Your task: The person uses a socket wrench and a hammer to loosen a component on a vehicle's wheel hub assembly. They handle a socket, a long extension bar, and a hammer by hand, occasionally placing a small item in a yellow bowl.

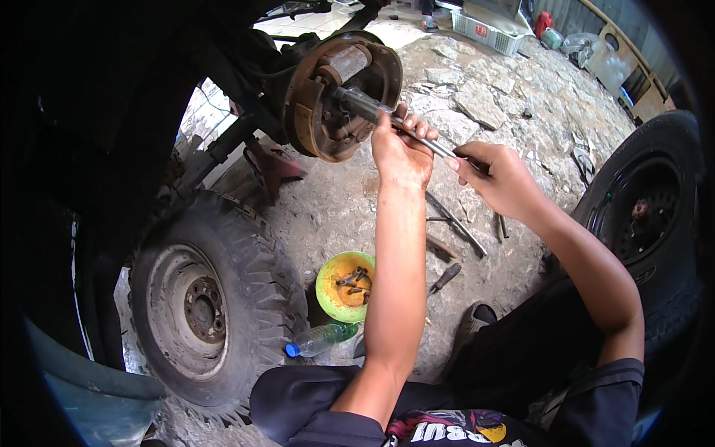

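A rusty wheel hub assembly with a brake backing plate (302, 112) stands at the upper middle, its grey metal spindle (357, 103) pointing toward me. In line with the spindle runs a long shiny metal rod (439, 148). My left hand (402, 149) is wrapped from below around the rod close to the spindle's end, palm up. Its thumb lies along the near side. At the rod's outer end, my right hand (503, 179) grips with bent fingers. Whether the rod enters the spindle is hidden behind my left hand.
A treaded wheel (182, 305) stands at left, another tyre (681, 179) at right. Between them are a yellow-green bowl (325, 290) of bolts, a plastic bottle (316, 341), a screwdriver (445, 278) and a metal bar (465, 232). A white crate (488, 37) sits far back.
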